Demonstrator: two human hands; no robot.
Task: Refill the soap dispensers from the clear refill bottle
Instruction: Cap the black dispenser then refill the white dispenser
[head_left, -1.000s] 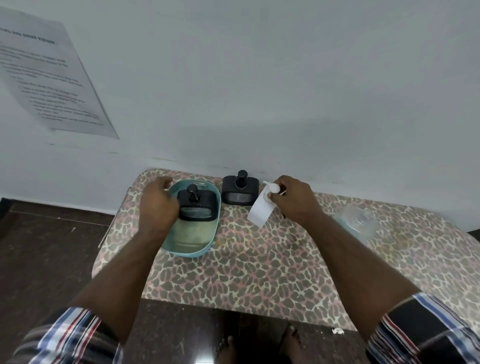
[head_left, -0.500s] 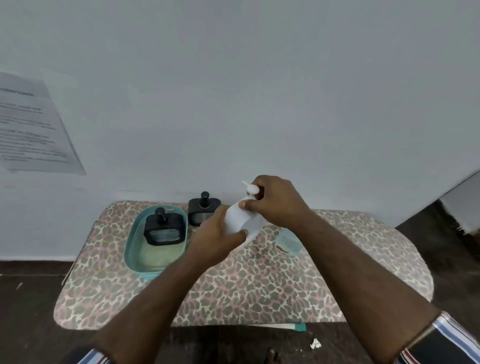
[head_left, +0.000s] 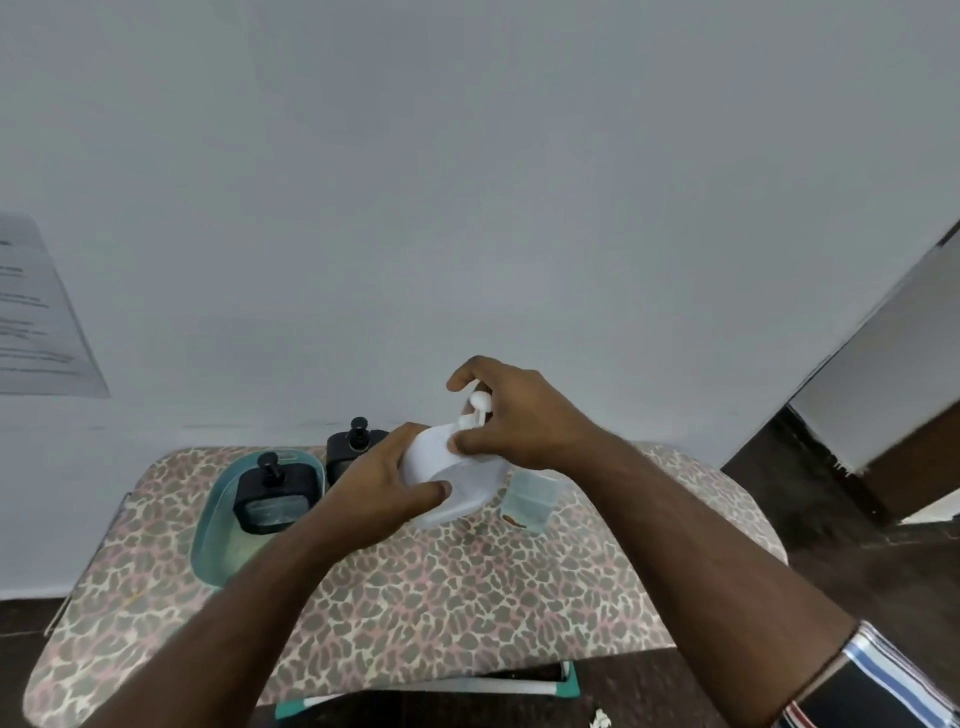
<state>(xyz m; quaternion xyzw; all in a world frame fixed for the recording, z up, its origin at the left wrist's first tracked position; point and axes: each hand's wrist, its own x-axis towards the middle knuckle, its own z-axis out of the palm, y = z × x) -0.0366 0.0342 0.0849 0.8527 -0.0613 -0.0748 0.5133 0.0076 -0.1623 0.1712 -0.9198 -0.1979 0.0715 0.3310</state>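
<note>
A white soap dispenser (head_left: 457, 480) is held tilted above the table. My left hand (head_left: 382, 486) grips its body from the left. My right hand (head_left: 511, 418) curls round its white pump top (head_left: 479, 402). The clear refill bottle (head_left: 530, 499) stands on the table just right of the white dispenser, partly hidden by my right wrist. A black dispenser (head_left: 272, 493) sits inside a teal tub (head_left: 218, 540). A second black dispenser (head_left: 353, 449) stands behind it near the wall, partly covered by my left hand.
The table (head_left: 441, 597) has a leopard-print cover and stands against a white wall. A printed sheet (head_left: 36, 322) hangs on the wall at the left. Dark floor lies around the table, with a doorway edge at the right.
My left hand left the teal tub and took hold of the white dispenser's body. The dispenser rose off the table, with my right hand staying on its pump. The view shifted right.
</note>
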